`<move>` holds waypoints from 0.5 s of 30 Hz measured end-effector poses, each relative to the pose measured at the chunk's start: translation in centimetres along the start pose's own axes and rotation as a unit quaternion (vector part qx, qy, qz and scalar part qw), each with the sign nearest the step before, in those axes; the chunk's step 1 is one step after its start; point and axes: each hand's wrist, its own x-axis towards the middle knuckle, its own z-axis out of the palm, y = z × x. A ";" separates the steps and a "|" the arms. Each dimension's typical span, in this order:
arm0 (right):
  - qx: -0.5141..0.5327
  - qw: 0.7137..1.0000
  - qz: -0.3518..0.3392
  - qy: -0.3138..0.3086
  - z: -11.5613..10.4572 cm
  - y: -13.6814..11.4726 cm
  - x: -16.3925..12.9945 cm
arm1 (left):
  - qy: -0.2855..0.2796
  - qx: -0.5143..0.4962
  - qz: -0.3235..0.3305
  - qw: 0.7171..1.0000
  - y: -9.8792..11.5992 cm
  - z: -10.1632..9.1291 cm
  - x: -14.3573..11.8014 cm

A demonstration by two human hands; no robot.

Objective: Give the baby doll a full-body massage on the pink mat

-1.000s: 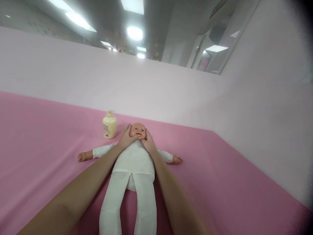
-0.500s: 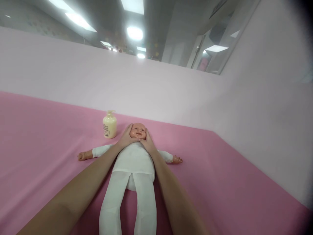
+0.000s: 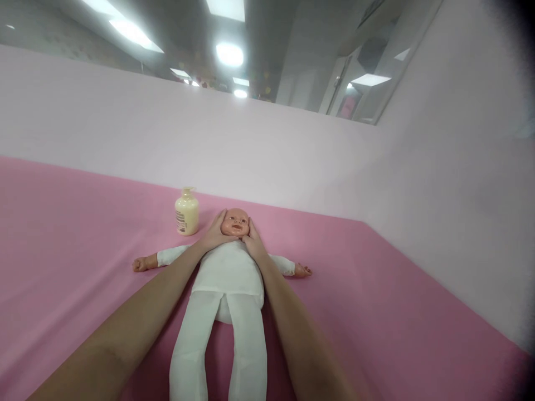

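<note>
A baby doll with a hard peach plastic head and a soft, stuffed white cloth body lies on its back on the pink felt-covered counter, arms spread to either side and its 2 legs pointing toward the person. The left hand cups the left side of the doll's head, and the right hand cups the other side; both palms are pressed against the cheeks with the fingers laid flat along the head, so each grip is spread and clasping rather than pinching. The forearms run along both sides of the doll's torso.

Judged from its look, the doll should be light. The cloth trunk and limbs look limp and would sag if lifted, while the head seems stiff and smooth, perhaps a little slippery under bare palms. The head, held from both sides, or the trunk under the arms appears the surest place to take hold.

Just beside the doll's head, on the left hand's side and slightly farther from the person, stands a cream plastic pump bottle, upright and apart from the doll. Beyond the doll's head rises a pale pink wall.
</note>
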 end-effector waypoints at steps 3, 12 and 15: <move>0.012 1.000 0.009 -0.004 0.0 0.1 0.0 | -0.003 -0.007 -0.004 1.000 -0.2 -0.1 0.1; 0.033 0.999 -0.004 -0.011 0.1 0.6 0.4 | -0.031 -0.047 -0.005 0.998 -1.9 -0.6 0.7; 0.033 0.999 -0.004 -0.001 0.1 0.7 0.4 | -0.025 -0.054 0.000 0.998 -2.3 -0.5 0.8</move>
